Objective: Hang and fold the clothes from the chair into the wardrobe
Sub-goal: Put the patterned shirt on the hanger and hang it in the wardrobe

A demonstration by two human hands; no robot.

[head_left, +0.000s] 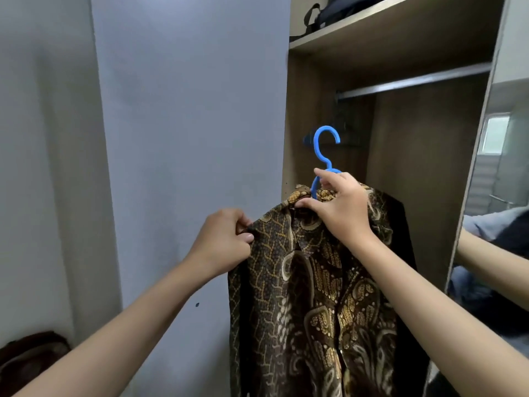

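Note:
A brown and gold batik shirt (pixel 312 296) hangs on a blue plastic hanger (pixel 325 151), held up in front of the open wardrobe. My right hand (pixel 340 204) grips the hanger's neck together with the shirt collar. My left hand (pixel 223 239) pinches the shirt's left shoulder. The hanger's hook points up, below and left of the metal rail (pixel 415 81). The hanger's arms are hidden inside the shirt.
The wardrobe's wooden shelf (pixel 386 32) carries a dark bag (pixel 337 12). Dim hangers (pixel 340 130) hang at the rail's left end. A mirrored door (pixel 498 181) stands at the right. A grey wall panel (pixel 186 138) is left, with dark clothing (pixel 31 353) at the lower left.

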